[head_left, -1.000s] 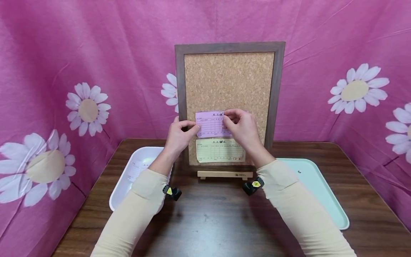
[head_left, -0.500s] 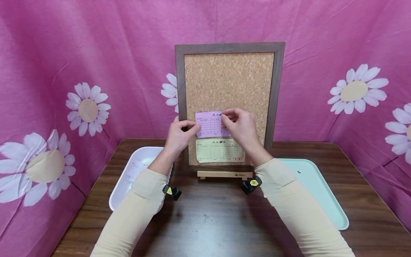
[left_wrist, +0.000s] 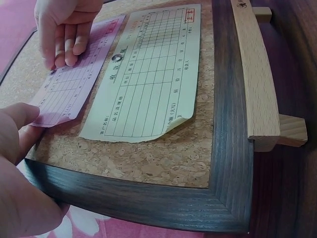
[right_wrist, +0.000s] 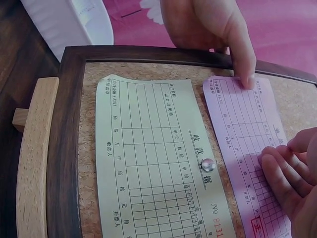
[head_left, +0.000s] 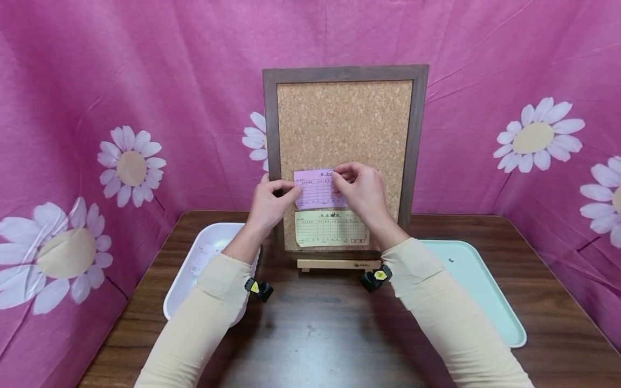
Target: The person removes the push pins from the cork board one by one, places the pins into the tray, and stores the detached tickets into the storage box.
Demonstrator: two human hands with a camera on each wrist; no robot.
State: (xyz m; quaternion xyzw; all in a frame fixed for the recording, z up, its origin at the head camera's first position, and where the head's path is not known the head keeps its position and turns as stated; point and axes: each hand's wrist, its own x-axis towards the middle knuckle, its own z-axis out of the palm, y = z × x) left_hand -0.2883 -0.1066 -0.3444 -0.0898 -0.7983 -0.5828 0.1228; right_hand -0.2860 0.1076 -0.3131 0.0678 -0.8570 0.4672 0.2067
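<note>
I see the cork board [head_left: 344, 124] standing upright on its wooden stand [head_left: 338, 264] at the back of the table [head_left: 315, 334], and both hands are up against it. My left hand [head_left: 268, 203] hooks round the board's left frame edge, its thumb pressing flat on the left end of the pink slip [head_left: 314, 188]. My right hand [head_left: 360, 189] curls its fingers at the slip's top edge, the fingertips bunched on a pin I cannot make out from the head view. The pink slip lies flat on the cork, just above the yellow slip [head_left: 330, 228], their edges touching or slightly overlapping (the yellow one is held by a clear pin [right_wrist: 207, 164], its lower left corner curling up). A white tray [head_left: 204, 258] sits left of the board, a mint tray [head_left: 480, 291] to the right.
</note>
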